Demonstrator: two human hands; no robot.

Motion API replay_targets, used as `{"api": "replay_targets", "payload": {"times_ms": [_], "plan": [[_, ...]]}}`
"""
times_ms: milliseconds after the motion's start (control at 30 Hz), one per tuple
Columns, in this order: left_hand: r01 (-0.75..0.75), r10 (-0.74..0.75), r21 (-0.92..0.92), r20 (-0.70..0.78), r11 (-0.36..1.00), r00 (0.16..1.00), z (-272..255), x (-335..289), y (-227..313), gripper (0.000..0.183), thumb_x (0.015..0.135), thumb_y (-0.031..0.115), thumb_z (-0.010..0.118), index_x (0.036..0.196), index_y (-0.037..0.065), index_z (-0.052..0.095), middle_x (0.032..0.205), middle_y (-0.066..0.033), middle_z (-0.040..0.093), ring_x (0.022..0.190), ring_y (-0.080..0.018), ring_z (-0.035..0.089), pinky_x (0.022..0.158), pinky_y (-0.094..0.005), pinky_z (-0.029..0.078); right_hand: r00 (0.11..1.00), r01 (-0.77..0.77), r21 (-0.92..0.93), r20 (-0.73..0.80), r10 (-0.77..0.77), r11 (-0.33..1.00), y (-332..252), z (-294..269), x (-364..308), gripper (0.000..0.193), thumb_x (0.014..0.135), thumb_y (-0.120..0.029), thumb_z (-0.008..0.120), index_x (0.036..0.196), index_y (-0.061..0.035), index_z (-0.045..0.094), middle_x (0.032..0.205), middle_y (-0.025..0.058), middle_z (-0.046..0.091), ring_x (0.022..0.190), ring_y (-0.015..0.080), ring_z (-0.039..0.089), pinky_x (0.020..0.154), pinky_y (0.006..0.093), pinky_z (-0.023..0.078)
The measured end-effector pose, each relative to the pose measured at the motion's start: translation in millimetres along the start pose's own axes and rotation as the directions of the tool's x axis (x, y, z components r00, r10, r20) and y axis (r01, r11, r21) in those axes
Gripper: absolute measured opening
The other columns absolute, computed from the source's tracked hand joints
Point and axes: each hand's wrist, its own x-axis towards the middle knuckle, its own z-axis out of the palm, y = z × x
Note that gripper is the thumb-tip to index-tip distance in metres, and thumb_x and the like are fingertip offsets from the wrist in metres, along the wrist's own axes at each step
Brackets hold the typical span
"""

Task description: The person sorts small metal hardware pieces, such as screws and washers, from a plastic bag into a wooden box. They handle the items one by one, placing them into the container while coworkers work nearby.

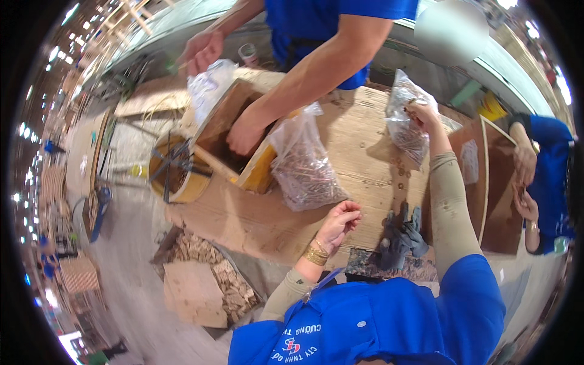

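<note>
My right hand point(421, 115) reaches to the mouth of a clear plastic bag point(406, 135) at the far right of the table. Its fingers are curled and closed; what they grip is too small to name. Small brown pieces show inside the bag, and several small ring-like pieces point(401, 173) lie just in front of it. Closer to me, my left hand point(340, 226) hovers over the table edge, fingertips pressed together; anything between them is hidden. Past it stands a second clear bag point(307, 167) filled with small thin brown pieces. Grey work gloves point(401, 237) lie right of my left hand.
Opposite me, a co-worker's hand point(246, 131) is inside a wooden box point(222, 115) on the wooden table point(359, 143). At right, another person's hands point(524, 164) are by a brown panelled box point(502, 188). A yellow bucket point(188, 188) and a scrap-wood bin point(240, 292) stand left.
</note>
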Motion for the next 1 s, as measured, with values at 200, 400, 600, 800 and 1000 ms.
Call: {"api": "replay_targets", "payload": {"times_ms": [200,400,600,800,1000], "plan": [[0.032,-0.032,0.017,-0.012,0.999,0.999,6,3,-1,0.013,0.081,0.007,0.055,0.093,0.005,0.052,0.077,-0.0033,0.056,0.064,-0.0084,0.051,0.057,-0.0197,0.042,0.96,-0.21,0.522,0.27,0.073,0.826,15,-19,-2,0.01,0.073,-0.016,0.053,0.076,-0.0064,0.055,0.057,-0.0028,0.048,0.038,0.0026,0.035,0.034,0.0186,0.033],[0.123,-0.121,-0.026,0.063,0.992,0.991,28,12,-9,0.017,0.08,0.004,0.052,0.098,0.006,0.053,0.076,-0.0031,0.054,0.065,-0.0113,0.051,0.055,-0.022,0.042,0.802,-0.314,0.913,0.402,-0.441,0.262,44,-34,11,0.027,0.077,-0.021,0.047,0.096,-0.0048,0.057,0.073,0.0037,0.058,0.05,0.0065,0.048,0.048,0.0235,0.044],[0.088,-0.092,-0.095,-0.041,0.992,0.995,30,13,-1,0.017,0.079,0.003,0.055,0.095,0.005,0.053,0.074,-0.002,0.054,0.065,-0.0093,0.049,0.053,-0.0197,0.04,0.968,-0.15,0.936,0.204,-0.145,0.318,42,9,-52,0.031,0.082,-0.025,0.042,0.102,-0.0041,0.054,0.073,0.0042,0.057,0.054,0.0086,0.05,0.046,0.0228,0.045],[-0.011,0.013,-0.021,0.098,1.0,0.995,44,13,16,0.011,0.081,0.009,0.055,0.091,0.008,0.055,0.075,0.0011,0.057,0.062,-0.0065,0.053,0.053,-0.0194,0.044,0.646,-0.536,0.827,0.531,-0.549,0.169,59,51,-167,0.033,0.075,-0.014,0.043,0.105,-0.0011,0.049,0.059,-0.0022,0.045,0.042,0.0065,0.036,0.033,0.0177,0.029],[-0.066,0.065,0.027,0.023,0.997,0.998,45,-7,14,0.007,0.081,0.014,0.057,0.086,0.012,0.054,0.071,0.0032,0.056,0.06,-0.0044,0.051,0.05,-0.0181,0.041,0.574,-0.61,0.744,0.653,-0.495,0.275,83,85,-220,0.033,0.074,-0.016,0.045,0.104,-0.0021,0.05,0.066,0.0048,0.049,0.043,0.0095,0.037,0.035,0.0186,0.029]]}}
